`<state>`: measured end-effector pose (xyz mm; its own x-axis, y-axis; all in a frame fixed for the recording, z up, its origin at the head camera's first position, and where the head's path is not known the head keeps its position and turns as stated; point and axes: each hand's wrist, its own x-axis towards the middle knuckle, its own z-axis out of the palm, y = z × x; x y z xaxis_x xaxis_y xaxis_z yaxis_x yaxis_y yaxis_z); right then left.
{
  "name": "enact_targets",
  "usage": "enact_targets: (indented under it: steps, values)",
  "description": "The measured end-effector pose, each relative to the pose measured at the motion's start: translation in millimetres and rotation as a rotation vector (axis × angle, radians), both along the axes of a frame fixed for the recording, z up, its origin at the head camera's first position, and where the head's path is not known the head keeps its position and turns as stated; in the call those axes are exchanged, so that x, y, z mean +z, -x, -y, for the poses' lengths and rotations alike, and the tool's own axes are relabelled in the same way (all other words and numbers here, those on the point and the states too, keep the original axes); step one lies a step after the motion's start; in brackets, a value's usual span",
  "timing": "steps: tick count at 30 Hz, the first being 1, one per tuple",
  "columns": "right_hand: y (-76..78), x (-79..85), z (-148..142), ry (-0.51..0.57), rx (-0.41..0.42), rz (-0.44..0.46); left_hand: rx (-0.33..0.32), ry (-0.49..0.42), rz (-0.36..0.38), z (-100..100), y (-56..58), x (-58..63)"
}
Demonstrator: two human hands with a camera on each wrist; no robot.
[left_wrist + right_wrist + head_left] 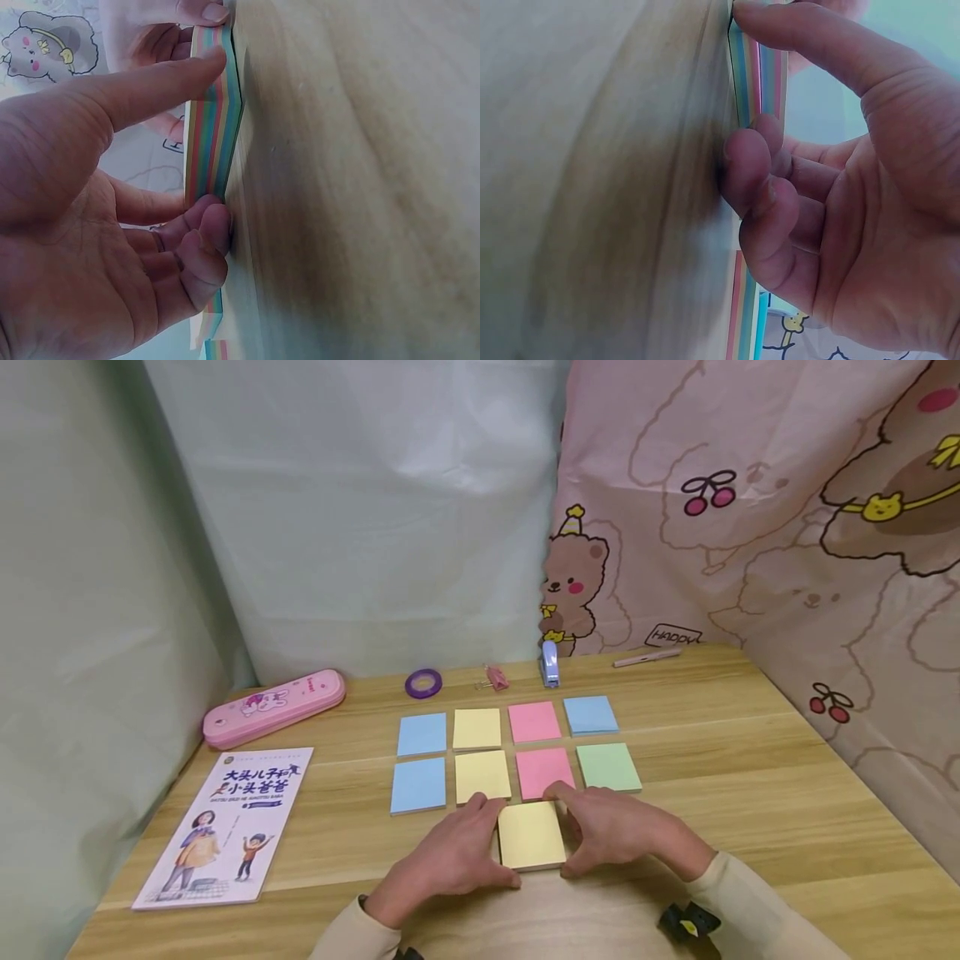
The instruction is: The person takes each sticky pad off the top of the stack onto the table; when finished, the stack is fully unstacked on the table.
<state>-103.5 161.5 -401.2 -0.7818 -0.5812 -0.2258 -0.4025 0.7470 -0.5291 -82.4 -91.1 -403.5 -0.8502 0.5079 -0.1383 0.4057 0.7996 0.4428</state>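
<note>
A thick sticky note pad with a yellow top lies on the table in front of the others, its layered coloured edges showing in the left wrist view. My left hand grips its left side, thumb at the near corner and fingers at the far corner. From the right, my right hand holds the same pad the same way; in the right wrist view its fingers curl against the edge. Just beyond are two rows of pads, including a pink pad and a yellow pad.
Left on the wooden table are a booklet and a pink pencil case. Along the back lie purple tape, a pink binder clip, a blue stapler and a pen. Cloth curtains hang behind.
</note>
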Motion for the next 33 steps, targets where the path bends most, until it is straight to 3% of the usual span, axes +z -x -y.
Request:
enact_targets:
  steps: [33]
  values:
    - [0.2, -0.8, -1.3, 0.008, 0.006, -0.007, 0.022, -0.067, 0.025, 3.2, -1.4, -0.7]
